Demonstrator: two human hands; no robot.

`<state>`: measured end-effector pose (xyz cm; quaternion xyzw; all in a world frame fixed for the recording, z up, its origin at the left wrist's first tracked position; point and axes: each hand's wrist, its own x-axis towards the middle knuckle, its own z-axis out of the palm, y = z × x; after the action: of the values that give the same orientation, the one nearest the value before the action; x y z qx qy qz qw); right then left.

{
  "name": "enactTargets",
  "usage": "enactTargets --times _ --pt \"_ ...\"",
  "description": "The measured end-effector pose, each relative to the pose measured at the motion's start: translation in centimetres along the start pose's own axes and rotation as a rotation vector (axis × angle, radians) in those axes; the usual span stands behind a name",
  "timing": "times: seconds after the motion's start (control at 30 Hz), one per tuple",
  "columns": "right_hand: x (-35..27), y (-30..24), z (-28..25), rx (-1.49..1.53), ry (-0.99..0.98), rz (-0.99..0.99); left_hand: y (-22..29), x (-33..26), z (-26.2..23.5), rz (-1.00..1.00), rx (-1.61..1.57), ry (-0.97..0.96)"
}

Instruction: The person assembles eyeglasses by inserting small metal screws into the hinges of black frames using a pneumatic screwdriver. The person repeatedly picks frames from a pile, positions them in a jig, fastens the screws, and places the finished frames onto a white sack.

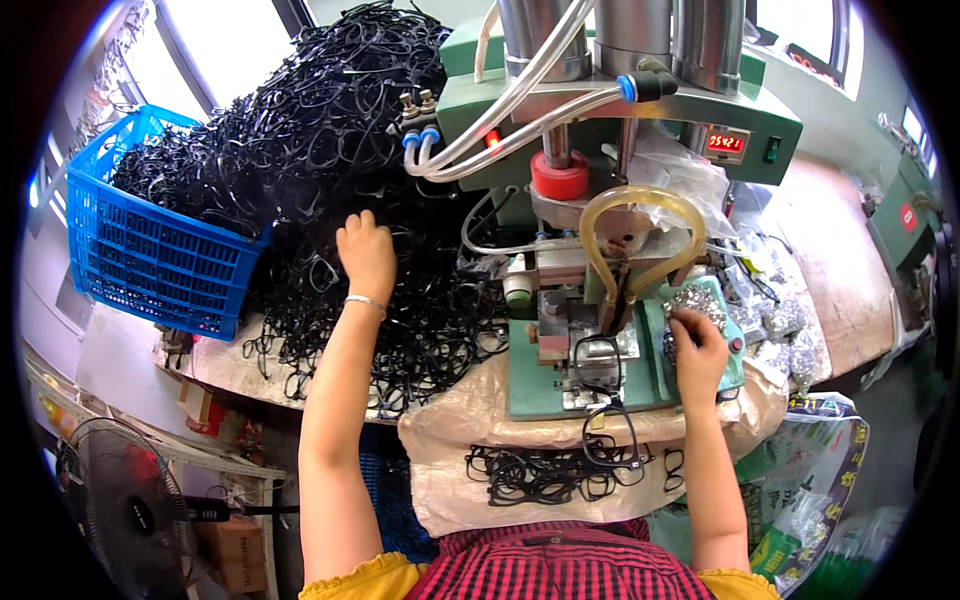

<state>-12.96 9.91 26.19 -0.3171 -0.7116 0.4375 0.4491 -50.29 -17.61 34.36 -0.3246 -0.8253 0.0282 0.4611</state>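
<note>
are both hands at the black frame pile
No, only the left hand is there; the right hand is at the small silvery parts.

At our lower left we have a black fan (140, 515) near a brown cardboard box (238, 555). A bright window (220, 50) lies beyond; at our far right stand a green machine (896, 213) and, lower, a printed plastic bag (838, 455).

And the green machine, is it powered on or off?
The green machine appears on: its display glows red, and a red indicator is lit.
</note>
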Motion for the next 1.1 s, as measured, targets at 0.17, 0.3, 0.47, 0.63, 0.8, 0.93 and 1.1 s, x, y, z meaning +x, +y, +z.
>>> enactTargets --times 0.17,0.3,0.47,0.63,0.8,0.93,1.1 --pt "-4.0 0.2 -6.8 -0.320 0.122 -0.130 4.1 -1.3 -6.1 0.173 -0.465 0.242" --pt "-5.3 -1.6 -7.4 -0.157 0.010 -0.044 8.9 -8.1 -10.1 -0.474 -1.432 0.154" --pt "-0.6 -7.5 -0.8 0.073 -0.205 -0.286 13.4 -9.4 -8.9 -0.880 -1.700 -0.265" --pt "-1.3 -7.8 2.4 0.362 -0.200 -0.075 15.9 -11.3 -10.7 -1.157 -1.731 -0.288" --pt "-1.8 -7.8 2.9 0.535 -0.238 0.072 14.9 -9.7 -13.0 -1.083 -1.805 -0.204" --pt "-2.1 -9.8 2.6 0.620 -0.261 0.165 15.6 -4.8 -21.8 -0.755 -2.386 -0.160" --pt "-2.9 -12.4 -0.1 0.396 -0.426 0.020 15.7 -5.7 -22.9 -0.483 -2.741 -1.453"
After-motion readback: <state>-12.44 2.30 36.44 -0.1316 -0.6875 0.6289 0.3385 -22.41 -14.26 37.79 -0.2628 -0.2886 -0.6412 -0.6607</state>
